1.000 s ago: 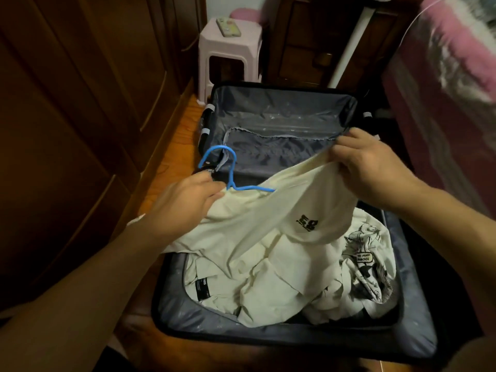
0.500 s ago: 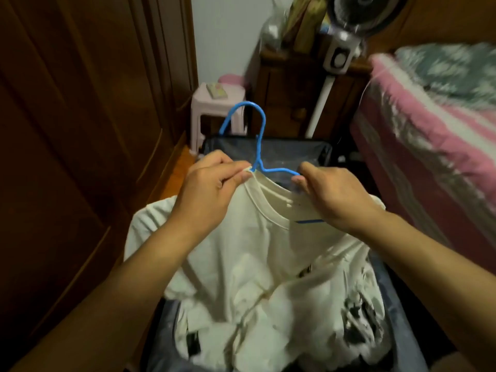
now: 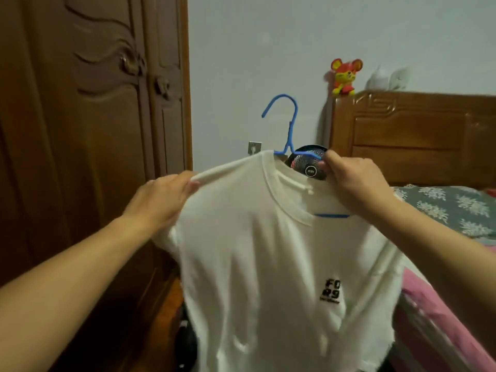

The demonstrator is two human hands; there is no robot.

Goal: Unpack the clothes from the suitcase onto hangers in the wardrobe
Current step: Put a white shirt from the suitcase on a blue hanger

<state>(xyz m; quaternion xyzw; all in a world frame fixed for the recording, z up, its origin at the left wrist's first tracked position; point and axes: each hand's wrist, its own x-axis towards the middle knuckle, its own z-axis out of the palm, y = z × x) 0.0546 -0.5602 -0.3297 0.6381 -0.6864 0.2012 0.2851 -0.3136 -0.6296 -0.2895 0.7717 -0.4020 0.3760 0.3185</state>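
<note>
White cotton shirt (image 3: 268, 251) on blue wire hanger (image 3: 291, 124), both hands' (image 3: 163, 200) (image 3: 354, 181) grips pinching its shoulders.

1. The shirt (image 3: 268, 251) hangs on the hanger (image 3: 288, 124), between both hands.
2. The wardrobe (image 3: 80, 130) stands left of it.
3. The bed (image 3: 442, 210) lies right.
4. A fan (image 3: 308, 165) sits behind the collar.
5. A toy (image 3: 345, 76) sits on the headboard (image 3: 416, 135).

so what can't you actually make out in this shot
Head view only:
- Blue wire hanger: its arms are mostly inside the white t-shirt.
- Black fan: mostly hidden behind the collar and the right hand.
- Small chest print: blurred, unreadable.
- Left hand: fingertips tucked under the fabric.
</note>
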